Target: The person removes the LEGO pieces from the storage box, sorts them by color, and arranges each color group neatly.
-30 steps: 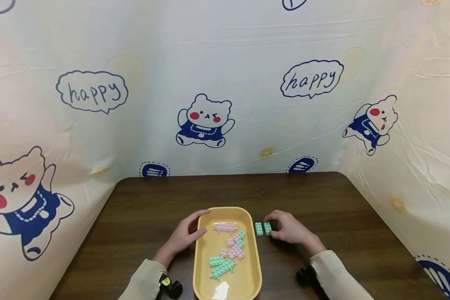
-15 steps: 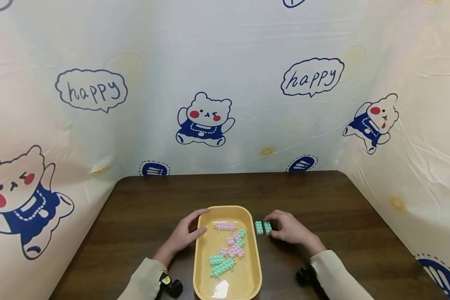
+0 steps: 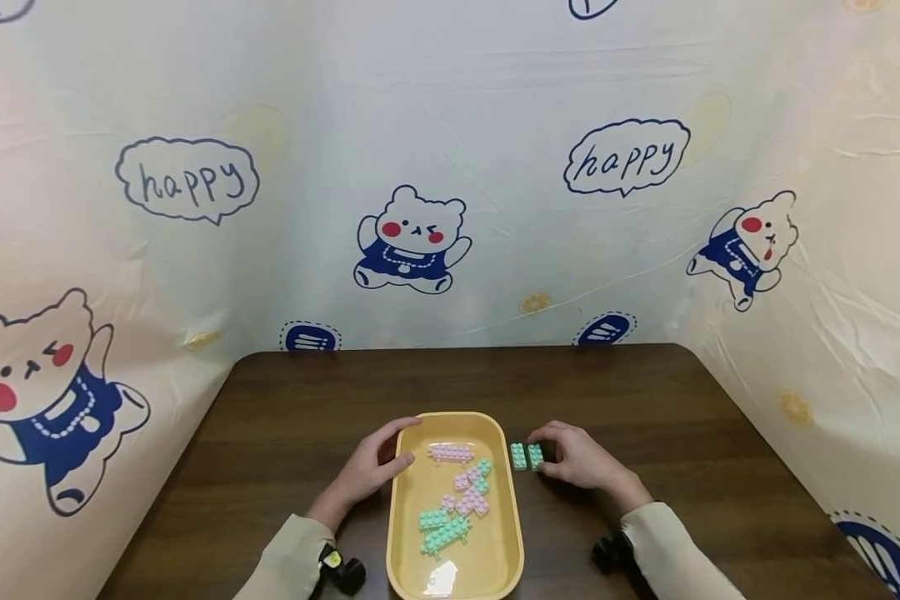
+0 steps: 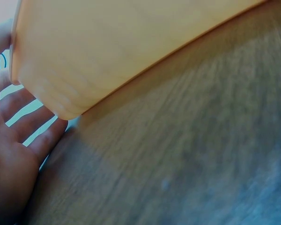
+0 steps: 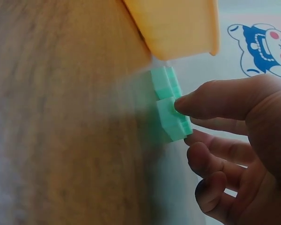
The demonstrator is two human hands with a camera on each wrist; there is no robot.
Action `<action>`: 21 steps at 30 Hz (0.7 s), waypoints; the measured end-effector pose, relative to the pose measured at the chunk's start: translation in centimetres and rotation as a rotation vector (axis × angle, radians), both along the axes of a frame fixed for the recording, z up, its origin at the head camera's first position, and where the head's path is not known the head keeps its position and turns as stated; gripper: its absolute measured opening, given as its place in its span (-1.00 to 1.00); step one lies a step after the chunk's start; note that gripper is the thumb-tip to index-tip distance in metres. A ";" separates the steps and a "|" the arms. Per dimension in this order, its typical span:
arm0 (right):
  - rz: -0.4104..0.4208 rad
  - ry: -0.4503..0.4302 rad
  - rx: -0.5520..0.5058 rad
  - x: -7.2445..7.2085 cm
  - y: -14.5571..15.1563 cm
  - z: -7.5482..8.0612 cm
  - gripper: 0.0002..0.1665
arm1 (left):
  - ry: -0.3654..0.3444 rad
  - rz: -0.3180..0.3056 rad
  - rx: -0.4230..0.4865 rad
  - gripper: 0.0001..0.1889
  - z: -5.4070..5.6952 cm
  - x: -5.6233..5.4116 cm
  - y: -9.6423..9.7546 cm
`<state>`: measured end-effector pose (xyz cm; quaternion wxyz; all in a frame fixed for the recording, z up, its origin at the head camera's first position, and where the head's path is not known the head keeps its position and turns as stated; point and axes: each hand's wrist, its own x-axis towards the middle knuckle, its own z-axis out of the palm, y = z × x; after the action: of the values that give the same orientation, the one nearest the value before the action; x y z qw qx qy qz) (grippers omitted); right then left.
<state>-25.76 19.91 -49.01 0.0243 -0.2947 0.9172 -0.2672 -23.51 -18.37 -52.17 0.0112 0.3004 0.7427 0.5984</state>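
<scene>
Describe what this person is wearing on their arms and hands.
Both hands, left hand and right hand, are ungloved. The left sleeve and right sleeve are long, plain and pale cream, ending near the wrists. Each wrist carries a black device, left device and right device; a small yellowish patch shows beside the left one.

Bear-printed sheet [image 3: 510, 167] behind dark table [image 3: 607, 383]

Brn. tbl. [image 3: 607, 383] carries yel. tray [image 3: 498, 533] & 2 grn. bricks [image 3: 518, 456] beside it.
</scene>
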 end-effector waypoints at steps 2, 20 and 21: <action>0.004 0.008 -0.023 0.1 0.0 0.5 -0.58 | 0.005 -0.001 -0.003 -0.44 -0.5 -0.3 -0.1; 0.374 0.091 -0.151 0.8 -8.3 6.7 -0.72 | 0.025 0.040 -0.030 -0.44 -0.4 -0.2 -0.2; 0.384 0.084 -0.143 0.8 -8.7 6.8 -0.72 | 0.026 0.041 -0.032 -0.45 -0.6 -0.3 -0.2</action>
<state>-24.94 11.21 -42.18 0.0154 -0.4762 0.8229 -0.3096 -23.82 -18.59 -52.77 -0.0057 0.2926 0.7582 0.5827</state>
